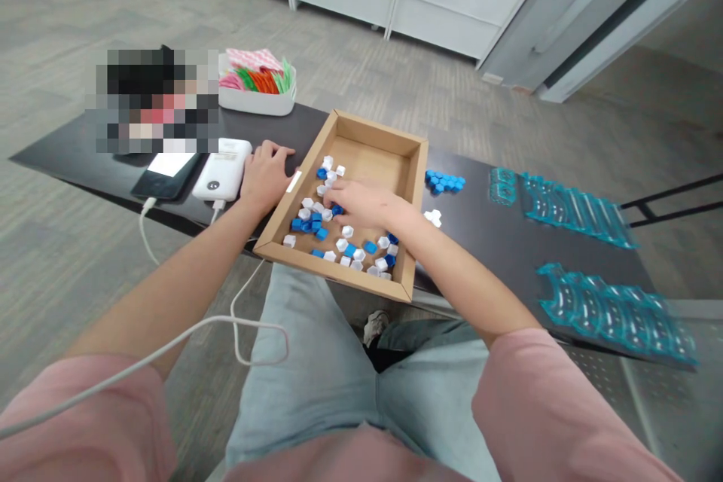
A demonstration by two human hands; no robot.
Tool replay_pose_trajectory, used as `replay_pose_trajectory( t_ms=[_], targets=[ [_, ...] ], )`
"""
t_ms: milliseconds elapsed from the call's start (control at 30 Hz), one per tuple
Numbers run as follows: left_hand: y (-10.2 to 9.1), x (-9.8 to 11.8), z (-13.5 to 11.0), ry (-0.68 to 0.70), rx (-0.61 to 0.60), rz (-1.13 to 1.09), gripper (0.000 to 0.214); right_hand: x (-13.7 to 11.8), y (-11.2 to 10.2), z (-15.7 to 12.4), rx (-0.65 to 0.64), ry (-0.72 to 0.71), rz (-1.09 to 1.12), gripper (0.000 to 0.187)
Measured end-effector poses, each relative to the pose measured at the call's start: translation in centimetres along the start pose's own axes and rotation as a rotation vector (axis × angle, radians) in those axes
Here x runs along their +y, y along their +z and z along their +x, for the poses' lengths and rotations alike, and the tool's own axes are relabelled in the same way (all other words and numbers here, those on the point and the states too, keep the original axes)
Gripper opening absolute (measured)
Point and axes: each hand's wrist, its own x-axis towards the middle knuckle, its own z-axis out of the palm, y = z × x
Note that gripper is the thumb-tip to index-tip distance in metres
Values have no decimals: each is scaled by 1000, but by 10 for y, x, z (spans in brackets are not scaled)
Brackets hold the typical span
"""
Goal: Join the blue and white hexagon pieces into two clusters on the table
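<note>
A shallow cardboard tray (377, 134) sits on a dark table and holds several small blue and white hexagonal pieces (339, 241). My right hand (364, 203) reaches into the tray, fingers curled down among the pieces, pinching at a blue piece (337, 209). My left hand (265, 175) rests on the table against the tray's left wall, its fingers lying flat and holding nothing. A small group of blue pieces (444, 181) and a few white pieces (433, 217) lie on the table just right of the tray.
A white power bank (221, 169) and a phone (166, 172) lie left of my left hand, with a white cable (237, 320) hanging down. A white bin of coloured packets (257, 83) stands behind. Teal plastic holders (570, 203) lie at the right.
</note>
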Motion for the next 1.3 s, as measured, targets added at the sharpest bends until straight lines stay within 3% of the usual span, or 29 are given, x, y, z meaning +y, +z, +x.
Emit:
replay_pose_trajectory(
  t_ms=[100, 167, 267, 367, 467, 533, 633, 733, 900, 1300],
  targets=[
    [-1, 1, 0, 2, -5, -8, 64, 2, -1, -6, -7, -25, 88, 23],
    [-2, 1, -1, 4, -9, -4, 64, 9, -12, -21, 56, -37, 187, 23],
    [-2, 1, 0, -2, -17, 13, 66, 35, -32, -66, 280, 25, 313, 20],
    [-4, 1, 0, -5, -22, 20, 67, 77, -39, -130, 593, 248, 372, 21],
    [-7, 1, -1, -10, -40, 28, 69, 119, -25, -190, 872, 475, 356, 35],
    [-10, 1, -1, -9, -71, 38, 69, 137, -8, -218, 945, 576, 345, 42],
    [-14, 1, 0, -9, -101, 70, 69, 149, 17, -236, 867, 621, 355, 41],
    [-18, 2, 3, -26, -127, 125, 70, 152, 30, -236, 768, 577, 370, 32],
    [-22, 5, 6, -61, -170, 188, 72, 159, 35, -228, 757, 513, 400, 22],
    [-17, -3, 9, -66, -133, 158, 73, 165, 46, -215, 757, 457, 392, 13]
  ],
)
